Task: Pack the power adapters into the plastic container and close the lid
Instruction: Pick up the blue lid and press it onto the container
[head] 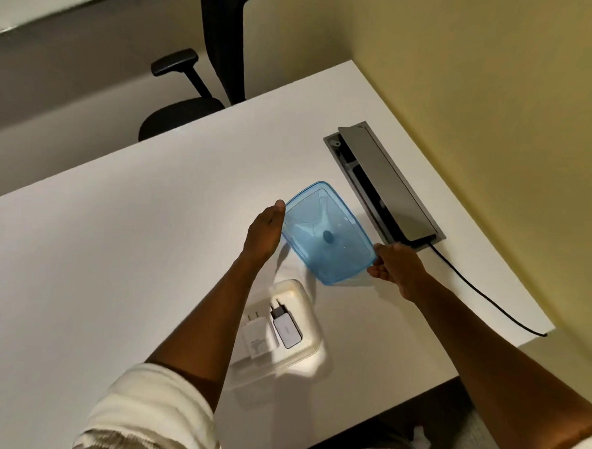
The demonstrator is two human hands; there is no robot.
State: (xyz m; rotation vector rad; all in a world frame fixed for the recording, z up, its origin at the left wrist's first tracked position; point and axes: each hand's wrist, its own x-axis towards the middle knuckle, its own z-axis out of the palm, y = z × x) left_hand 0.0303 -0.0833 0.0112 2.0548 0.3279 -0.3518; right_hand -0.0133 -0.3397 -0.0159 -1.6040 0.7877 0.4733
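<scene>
A clear plastic container stands open on the white table, partly behind my left forearm. Inside lie two power adapters side by side: a white one on the left and a grey one with a black plug on the right. The translucent blue lid is above the table, just beyond the container. My left hand grips the lid's left edge, and my right hand pinches its near right corner. The lid looks tilted.
A grey cable hatch is set into the table right behind the lid, its flap raised. A black cable runs from it to the right table edge. A black office chair stands at the far side.
</scene>
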